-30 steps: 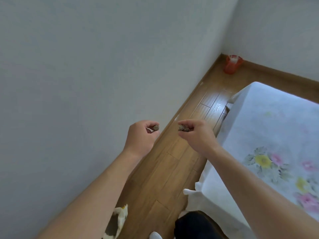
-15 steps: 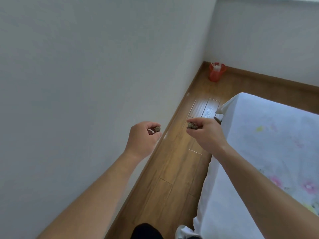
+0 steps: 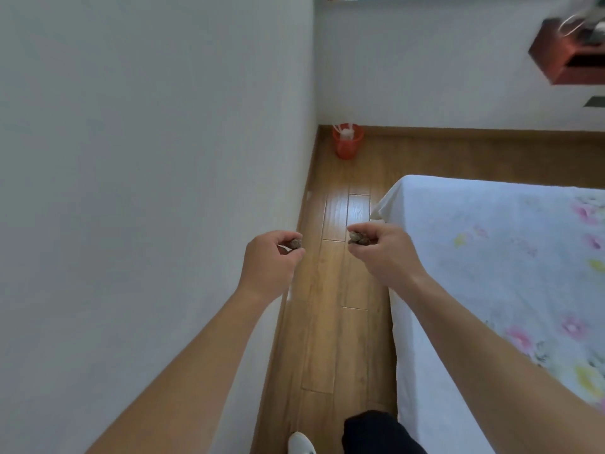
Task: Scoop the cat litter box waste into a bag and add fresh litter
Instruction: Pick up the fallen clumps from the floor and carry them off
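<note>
Evidently to keep them off skin and bed (image 3: 491, 257), both hands, left hand (image 3: 268, 260) and right hand (image 3: 383, 253), pinch a small waste clump (image 3: 296, 243) each, second clump (image 3: 357, 238), at fingertips, probably bound for the red bin (image 3: 347, 142).

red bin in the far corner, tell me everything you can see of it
The red bin is a small, plastic-looking bucket that narrows toward its base. It stands upright on the wooden floor in the corner where the two white walls meet. Something white pokes above its rim, too small to identify. Neither hand is near it.
</note>
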`<state>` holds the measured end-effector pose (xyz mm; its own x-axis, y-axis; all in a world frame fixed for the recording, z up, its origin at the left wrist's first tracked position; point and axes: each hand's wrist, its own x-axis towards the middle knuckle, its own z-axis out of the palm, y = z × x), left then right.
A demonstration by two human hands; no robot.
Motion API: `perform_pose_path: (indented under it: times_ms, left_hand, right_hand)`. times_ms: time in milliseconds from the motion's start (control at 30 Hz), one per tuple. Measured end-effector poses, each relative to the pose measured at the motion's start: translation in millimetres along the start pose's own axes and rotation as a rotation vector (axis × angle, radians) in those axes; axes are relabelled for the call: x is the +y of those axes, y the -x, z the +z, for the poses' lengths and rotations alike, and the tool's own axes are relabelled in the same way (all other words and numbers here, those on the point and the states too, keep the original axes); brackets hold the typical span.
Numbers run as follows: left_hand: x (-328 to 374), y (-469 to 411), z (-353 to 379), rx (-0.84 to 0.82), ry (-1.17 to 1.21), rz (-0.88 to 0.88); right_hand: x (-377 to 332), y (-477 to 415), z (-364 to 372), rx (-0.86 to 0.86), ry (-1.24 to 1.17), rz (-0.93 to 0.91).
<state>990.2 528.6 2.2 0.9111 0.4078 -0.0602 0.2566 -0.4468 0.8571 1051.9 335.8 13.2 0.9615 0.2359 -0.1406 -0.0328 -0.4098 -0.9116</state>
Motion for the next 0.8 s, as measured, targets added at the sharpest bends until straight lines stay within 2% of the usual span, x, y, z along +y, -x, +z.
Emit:
perform_pose_path:
  times_ms: [233, 467, 800]
  left_hand:
    - [41.4, -86.5, 71.6, -0.119, -0.022, 0.085]
    - [80.8, -174.6, 124.7, -0.078, -0.045, 0.087]
    - [117.2, -299.6, 154.4, -0.036, -0.059, 0.076]
  right_hand:
    - [26.9, -79.5, -64.7, 0.085, 0.037, 0.057]
    - [36.1, -184.5, -116.1, 0.035, 0.069, 0.063]
    - [12.5, -318.8, -151.3, -0.003, 0.086, 0.070]
